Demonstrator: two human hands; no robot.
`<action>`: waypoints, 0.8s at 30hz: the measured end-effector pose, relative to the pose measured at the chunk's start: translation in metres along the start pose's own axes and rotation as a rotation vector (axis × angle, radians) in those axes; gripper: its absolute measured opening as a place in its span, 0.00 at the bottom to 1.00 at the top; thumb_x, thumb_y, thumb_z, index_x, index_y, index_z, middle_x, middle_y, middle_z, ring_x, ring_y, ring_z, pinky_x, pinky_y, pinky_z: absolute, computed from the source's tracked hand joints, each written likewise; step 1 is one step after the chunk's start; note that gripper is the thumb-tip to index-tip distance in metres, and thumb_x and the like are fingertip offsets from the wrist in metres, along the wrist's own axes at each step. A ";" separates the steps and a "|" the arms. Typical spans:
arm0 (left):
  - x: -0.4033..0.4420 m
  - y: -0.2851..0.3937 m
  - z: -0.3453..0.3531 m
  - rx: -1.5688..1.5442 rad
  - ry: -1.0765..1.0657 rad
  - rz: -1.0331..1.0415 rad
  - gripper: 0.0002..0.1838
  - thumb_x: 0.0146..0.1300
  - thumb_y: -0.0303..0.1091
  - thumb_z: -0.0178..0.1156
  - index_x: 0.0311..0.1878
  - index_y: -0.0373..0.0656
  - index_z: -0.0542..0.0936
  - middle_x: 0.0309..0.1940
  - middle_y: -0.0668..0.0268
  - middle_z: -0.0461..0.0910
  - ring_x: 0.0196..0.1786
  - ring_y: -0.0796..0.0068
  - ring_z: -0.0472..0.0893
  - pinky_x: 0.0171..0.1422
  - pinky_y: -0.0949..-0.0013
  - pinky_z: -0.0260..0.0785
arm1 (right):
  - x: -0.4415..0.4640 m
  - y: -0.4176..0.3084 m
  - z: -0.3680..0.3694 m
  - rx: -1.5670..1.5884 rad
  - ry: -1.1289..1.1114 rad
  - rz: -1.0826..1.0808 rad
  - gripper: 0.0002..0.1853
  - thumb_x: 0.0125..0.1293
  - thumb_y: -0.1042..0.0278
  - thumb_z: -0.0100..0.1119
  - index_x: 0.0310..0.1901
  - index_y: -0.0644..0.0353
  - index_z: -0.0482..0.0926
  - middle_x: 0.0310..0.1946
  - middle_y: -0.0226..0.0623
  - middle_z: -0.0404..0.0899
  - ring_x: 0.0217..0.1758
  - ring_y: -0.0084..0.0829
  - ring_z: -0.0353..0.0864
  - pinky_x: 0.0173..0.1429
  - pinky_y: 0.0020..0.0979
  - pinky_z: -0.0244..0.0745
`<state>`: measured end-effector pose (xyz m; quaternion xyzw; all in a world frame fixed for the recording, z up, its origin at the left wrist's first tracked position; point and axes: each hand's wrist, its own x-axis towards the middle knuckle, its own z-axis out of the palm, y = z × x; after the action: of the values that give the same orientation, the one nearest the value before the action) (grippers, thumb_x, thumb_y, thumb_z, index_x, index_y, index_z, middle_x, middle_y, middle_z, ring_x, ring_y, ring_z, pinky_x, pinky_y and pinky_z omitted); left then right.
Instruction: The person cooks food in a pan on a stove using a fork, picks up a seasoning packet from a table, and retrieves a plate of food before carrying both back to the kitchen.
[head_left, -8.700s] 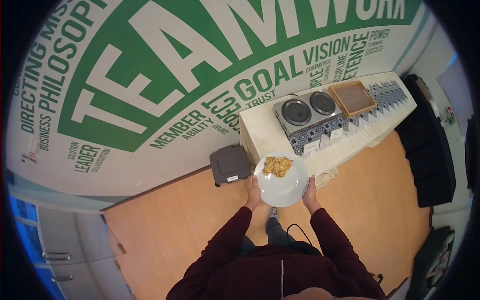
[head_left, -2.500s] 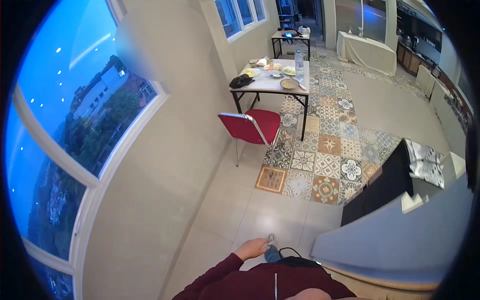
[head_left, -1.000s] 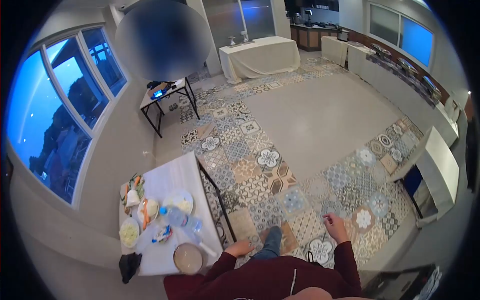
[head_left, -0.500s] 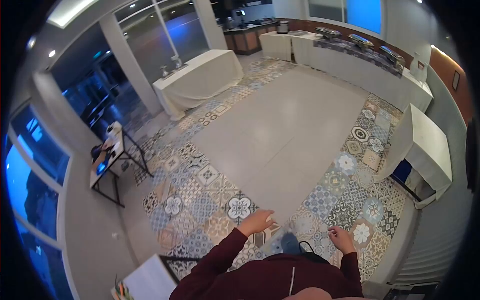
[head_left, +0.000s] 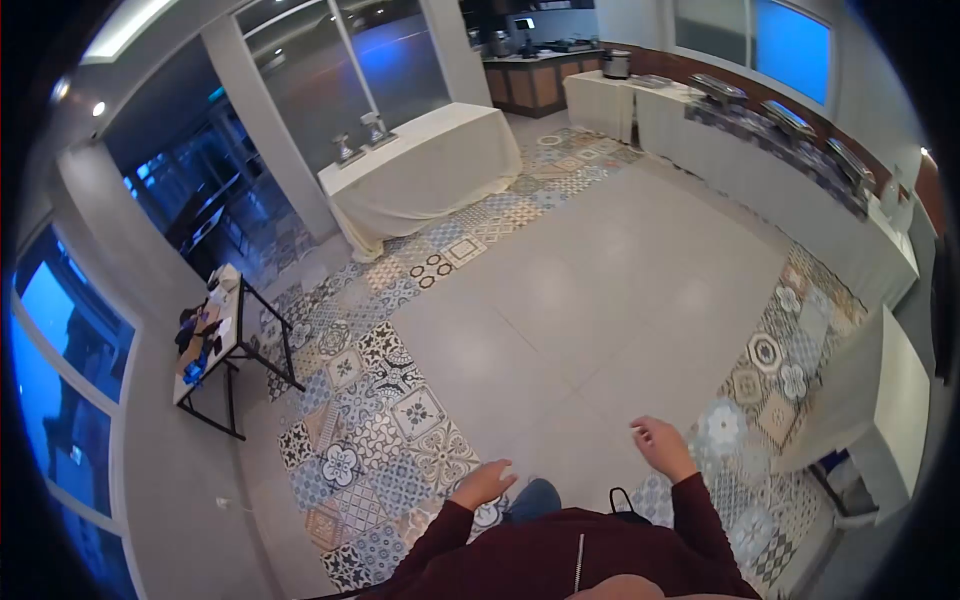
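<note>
Over the tiled floor, my left hand hangs low in front of my body with its fingers apart and nothing in it. My right hand is raised a little further forward on the other side, fingers loosely curled but apart, also holding nothing. Neither hand touches any object. Between them my knee shows below the dark red sleeves and top, and a black cord loop lies at my waist.
A small table with assorted items stands at the left. A cloth-covered table with metal stands is at the back. Along the right runs a buffet table with chafing dishes. A cloth-draped table stands near right.
The plate seen in the oldest frame is no longer in my hands. The view has passed the food-laden table, which has left the frame. My left hand has lowered; my right has risen.
</note>
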<state>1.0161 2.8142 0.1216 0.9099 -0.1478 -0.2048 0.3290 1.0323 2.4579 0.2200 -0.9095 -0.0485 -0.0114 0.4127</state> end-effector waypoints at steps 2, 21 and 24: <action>0.039 -0.022 -0.025 -0.015 0.082 -0.141 0.27 0.61 0.51 0.49 0.54 0.37 0.71 0.50 0.49 0.74 0.53 0.51 0.73 0.58 0.59 0.64 | 0.082 0.003 0.026 0.025 -0.168 -0.141 0.10 0.57 0.68 0.55 0.40 0.60 0.76 0.28 0.42 0.79 0.30 0.37 0.79 0.36 0.33 0.74; 0.714 0.063 -0.329 -0.055 -0.123 0.575 0.20 0.63 0.40 0.51 0.54 0.40 0.71 0.51 0.54 0.74 0.51 0.57 0.74 0.55 0.63 0.67 | 0.592 0.098 -0.039 -0.016 0.037 0.211 0.11 0.56 0.66 0.56 0.41 0.59 0.77 0.28 0.40 0.79 0.31 0.37 0.79 0.37 0.34 0.74; 0.816 0.066 -0.336 -0.076 -0.157 0.557 0.19 0.63 0.39 0.51 0.54 0.40 0.72 0.50 0.55 0.75 0.49 0.59 0.76 0.53 0.65 0.68 | 0.672 0.145 -0.059 -0.037 0.077 0.277 0.11 0.56 0.66 0.56 0.40 0.59 0.77 0.27 0.40 0.79 0.31 0.37 0.79 0.37 0.34 0.74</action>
<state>1.8773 2.6169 0.1757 0.8025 -0.4094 -0.1819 0.3941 1.7159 2.3713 0.1907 -0.9138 0.0935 0.0100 0.3952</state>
